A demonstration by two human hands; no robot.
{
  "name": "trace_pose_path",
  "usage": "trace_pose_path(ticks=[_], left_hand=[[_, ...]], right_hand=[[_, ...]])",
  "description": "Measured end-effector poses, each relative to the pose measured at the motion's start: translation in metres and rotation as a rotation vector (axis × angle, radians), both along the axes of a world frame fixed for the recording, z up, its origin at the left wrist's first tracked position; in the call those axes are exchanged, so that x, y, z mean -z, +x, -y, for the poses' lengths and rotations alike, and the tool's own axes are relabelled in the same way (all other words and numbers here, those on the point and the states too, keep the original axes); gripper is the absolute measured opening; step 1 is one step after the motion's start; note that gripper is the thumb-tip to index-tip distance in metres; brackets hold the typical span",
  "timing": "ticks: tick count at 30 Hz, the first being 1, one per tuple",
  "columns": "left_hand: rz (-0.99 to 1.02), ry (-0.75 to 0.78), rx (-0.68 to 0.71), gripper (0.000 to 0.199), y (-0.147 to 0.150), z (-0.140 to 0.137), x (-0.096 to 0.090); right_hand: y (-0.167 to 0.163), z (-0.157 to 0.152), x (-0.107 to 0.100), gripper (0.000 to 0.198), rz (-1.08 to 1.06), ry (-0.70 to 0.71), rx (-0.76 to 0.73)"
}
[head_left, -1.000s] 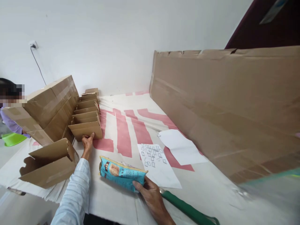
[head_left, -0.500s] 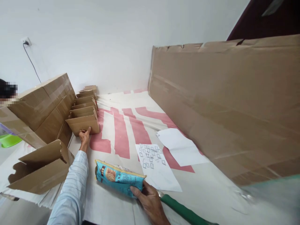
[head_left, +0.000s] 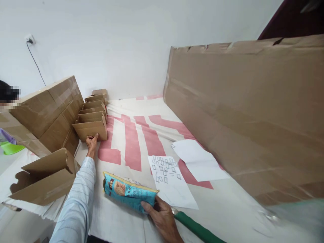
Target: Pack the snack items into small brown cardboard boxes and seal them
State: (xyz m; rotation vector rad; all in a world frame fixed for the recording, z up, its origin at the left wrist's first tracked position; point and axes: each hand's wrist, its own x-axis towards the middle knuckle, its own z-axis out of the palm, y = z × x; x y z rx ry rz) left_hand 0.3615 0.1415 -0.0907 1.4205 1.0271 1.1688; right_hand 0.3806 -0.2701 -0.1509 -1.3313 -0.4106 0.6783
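Observation:
My left hand (head_left: 91, 144) is at the near face of the closest cardboard box (head_left: 92, 130) in a row. Its thumb presses on the board and the other fingers are curled, partly hidden. A blue biscuit packet (head_left: 126, 194) with a yellow edge and a printed biscuit picture is in my right hand (head_left: 163, 219). The thumb lies on the packet's front while the fingers go behind its right end. The packet is just above the white cloth, tilted down to the right.
Another open cardboard box (head_left: 48, 184) lies left of my left forearm. Taped cartons (head_left: 50, 111) stand behind it, with a person's head at the far left. A tall cardboard panel (head_left: 243, 111) borders the right. Two paper sheets (head_left: 199, 162) and a green handle (head_left: 194, 226) are near my right hand.
The view has shifted slightly. My left hand and the near box appear a little farther up, with the hand still against it. My right hand keeps the packet in the same pose.

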Motion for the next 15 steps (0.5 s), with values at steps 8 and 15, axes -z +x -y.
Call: trace_pose_path(ticks=[8, 15], left_hand=[[-0.045, -0.103, -0.022, 0.037, -0.025, 0.054, -0.023], [-0.013, 0.046, 0.184, 0.03, -0.103, 0.174, -0.027]], right_hand=[[-0.002, -0.002, -0.007, 0.054, 0.044, -0.023, 0.042], [0.004, -0.021, -0.014, 0.054, 0.14, -0.111, 0.159]])
